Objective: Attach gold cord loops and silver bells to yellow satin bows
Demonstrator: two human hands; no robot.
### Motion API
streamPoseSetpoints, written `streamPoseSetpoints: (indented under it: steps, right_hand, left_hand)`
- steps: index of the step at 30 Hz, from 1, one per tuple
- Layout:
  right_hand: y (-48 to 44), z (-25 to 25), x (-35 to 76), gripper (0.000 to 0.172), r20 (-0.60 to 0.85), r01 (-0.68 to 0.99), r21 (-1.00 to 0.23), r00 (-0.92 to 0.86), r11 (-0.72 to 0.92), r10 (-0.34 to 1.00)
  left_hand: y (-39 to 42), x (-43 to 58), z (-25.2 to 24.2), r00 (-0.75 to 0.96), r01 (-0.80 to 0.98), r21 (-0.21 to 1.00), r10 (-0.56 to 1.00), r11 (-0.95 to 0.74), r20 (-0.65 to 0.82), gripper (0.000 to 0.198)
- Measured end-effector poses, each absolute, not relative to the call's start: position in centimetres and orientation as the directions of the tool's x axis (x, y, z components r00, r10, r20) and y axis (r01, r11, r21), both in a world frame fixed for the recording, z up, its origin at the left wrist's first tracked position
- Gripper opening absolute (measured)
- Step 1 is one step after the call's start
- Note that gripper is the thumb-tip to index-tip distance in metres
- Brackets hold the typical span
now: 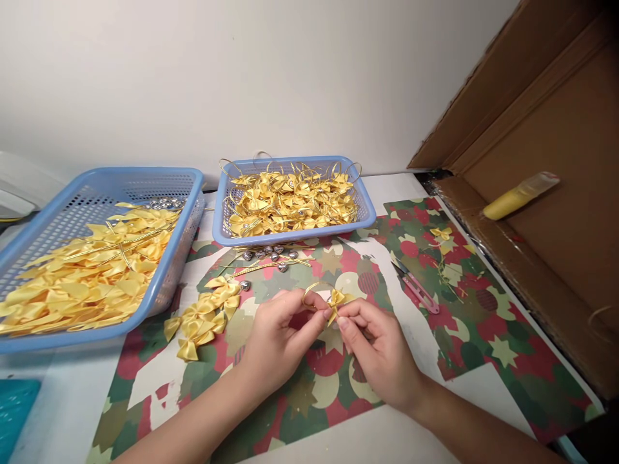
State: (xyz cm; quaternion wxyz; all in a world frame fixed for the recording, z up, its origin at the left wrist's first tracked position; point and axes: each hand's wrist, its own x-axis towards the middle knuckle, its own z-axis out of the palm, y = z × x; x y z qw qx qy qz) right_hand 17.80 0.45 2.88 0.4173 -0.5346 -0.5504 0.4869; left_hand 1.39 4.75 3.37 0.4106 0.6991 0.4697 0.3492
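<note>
Between my two hands, above the patterned paper, is a small yellow ribbon bow (337,299) with a loop of gold cord (316,284) rising from it. My left hand (290,328) is closed, thumb and forefinger pinching the bow's left side near the cord. From the right, my right hand (374,341) pinches the bow's lower right part. My fingertips hide where cord and ribbon meet. Left of my left hand lies a pile of yellow bows (206,316). Silver jingle bells (265,252) and cut gold cords (271,265) lie beyond my hands.
A blue basket (294,238) at the back holds bows with cord loops. Another blue basket (167,283) on the left holds bows, cords and bells. Pink thread snips (418,290) lie to the right. A cardboard box (541,116) with a yellow tube (520,195) stands along the right edge.
</note>
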Motion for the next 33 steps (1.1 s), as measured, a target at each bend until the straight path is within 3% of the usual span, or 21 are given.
streamPoseSetpoints:
  steps: [8,12,16,22,33]
  right_hand:
    - [0.39,2.52,17.51,0.024,-0.148,0.044,-0.988,-0.063,-0.145,0.987]
    - [0.39,2.70,17.56,0.018,-0.175,0.028,-0.984,-0.047,-0.173,0.984]
    - [0.43,2.73,17.83,0.013,-0.133,0.114,-0.985,-0.011,-0.131,0.991]
    - [0.61,2.78,18.00,0.020,-0.021,0.266,-0.964,-0.023,-0.014,1.000]
    - [0.88,2.48,17.98,0.018,0.094,0.384,-0.918,-0.028,0.097,0.995]
  left_hand:
    - [4.57,1.51,3.18,0.304,0.351,0.901,0.941,-0.254,0.147,0.010]
    - [4.58,1.93,3.29,0.269,0.230,0.968,0.962,-0.100,0.035,0.010]
    - [4.70,2.12,3.48,0.188,0.136,0.990,0.980,0.041,-0.066,0.011]
    - [4.63,2.10,3.54,0.171,0.012,0.986,0.971,0.166,-0.165,0.017]
    - [5.17,1.78,2.84,0.273,-0.131,0.863,0.854,0.488,-0.442,0.030]
